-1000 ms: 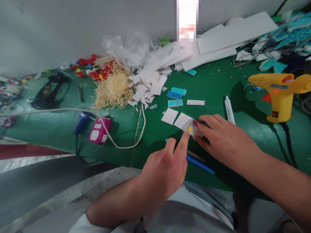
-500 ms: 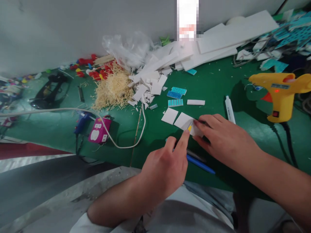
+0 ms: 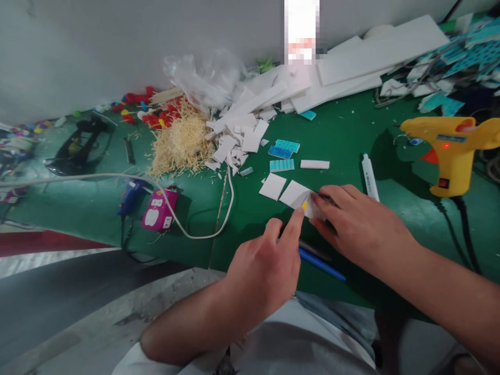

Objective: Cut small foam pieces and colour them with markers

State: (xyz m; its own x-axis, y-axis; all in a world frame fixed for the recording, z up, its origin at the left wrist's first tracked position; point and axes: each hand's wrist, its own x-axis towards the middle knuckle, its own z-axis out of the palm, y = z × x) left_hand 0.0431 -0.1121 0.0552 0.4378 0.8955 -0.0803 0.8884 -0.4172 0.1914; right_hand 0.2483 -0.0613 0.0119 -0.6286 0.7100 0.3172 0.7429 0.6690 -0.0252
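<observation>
Dim, soft light is covering the desk (image 3: 336, 133); the yellow glue gun (image 3: 453, 161) is casting a dark shadow (image 3: 385, 161) leftward, coarse pixels are masking a glaring white patch (image 3: 301, 23), and edges are blurring.

1 view, from head; faces forward and down; green table (image 3: 344, 135) near

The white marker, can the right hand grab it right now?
Probably yes: the white marker lies just beyond the right hand with nothing seen between, though its fingers are on a white board piece.
</observation>
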